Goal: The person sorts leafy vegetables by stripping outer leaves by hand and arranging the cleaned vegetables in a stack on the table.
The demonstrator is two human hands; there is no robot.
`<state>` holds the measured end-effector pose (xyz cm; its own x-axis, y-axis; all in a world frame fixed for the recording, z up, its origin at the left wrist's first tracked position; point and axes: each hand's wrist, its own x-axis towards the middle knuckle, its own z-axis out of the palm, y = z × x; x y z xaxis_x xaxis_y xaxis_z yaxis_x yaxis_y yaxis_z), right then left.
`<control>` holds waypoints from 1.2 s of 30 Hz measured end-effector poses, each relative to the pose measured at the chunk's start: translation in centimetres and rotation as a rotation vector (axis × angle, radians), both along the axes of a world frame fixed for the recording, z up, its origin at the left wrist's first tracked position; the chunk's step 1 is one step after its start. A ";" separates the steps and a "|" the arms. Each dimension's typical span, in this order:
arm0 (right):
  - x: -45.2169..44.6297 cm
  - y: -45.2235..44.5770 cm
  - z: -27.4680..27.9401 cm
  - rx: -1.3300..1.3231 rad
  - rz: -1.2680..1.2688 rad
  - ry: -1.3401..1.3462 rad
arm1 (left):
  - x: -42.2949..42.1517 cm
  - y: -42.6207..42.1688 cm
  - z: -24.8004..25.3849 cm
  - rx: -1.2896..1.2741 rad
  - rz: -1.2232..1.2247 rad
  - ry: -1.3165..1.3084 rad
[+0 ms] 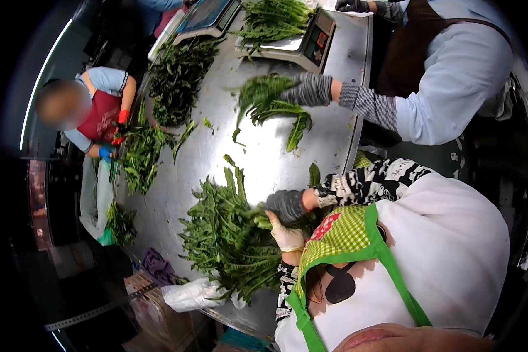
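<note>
My left hand (286, 237), in a pale glove, has its thumb raised and its fingers closed around the stems of some leafy greens (260, 221). Just above it my right hand (287, 205), in a dark grey knit glove, touches or nearly touches the same stems. Motion blurs its fingers, so their grip cannot be made out. A large pile of long, jagged-leaved greens (217, 232) lies on the metal table beside both hands. Part of the bunch is hidden behind my hands and my checked apron (340, 229).
Across the metal table (176, 205), a person in a red apron (102, 120) handles greens. At upper right, another person's striped-gloved hand (308, 90) holds greens near a scale (314, 50) loaded with more. A white plastic bag (193, 294) and purple cloth (157, 267) lie at the table's edge.
</note>
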<state>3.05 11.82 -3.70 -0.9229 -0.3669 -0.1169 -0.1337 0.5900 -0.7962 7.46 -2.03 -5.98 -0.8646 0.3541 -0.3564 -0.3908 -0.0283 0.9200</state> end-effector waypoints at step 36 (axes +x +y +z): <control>1.5 -0.5 5.6 -0.693 -0.026 -0.254 | -2.8 -0.3 5.1 0.033 0.662 0.025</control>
<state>4.54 11.28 1.87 -0.9074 -0.4130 -0.0773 0.1117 -0.0596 -0.9920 4.71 -2.32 -0.85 -0.9111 -0.2446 -0.3317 -0.2600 -0.2832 0.9231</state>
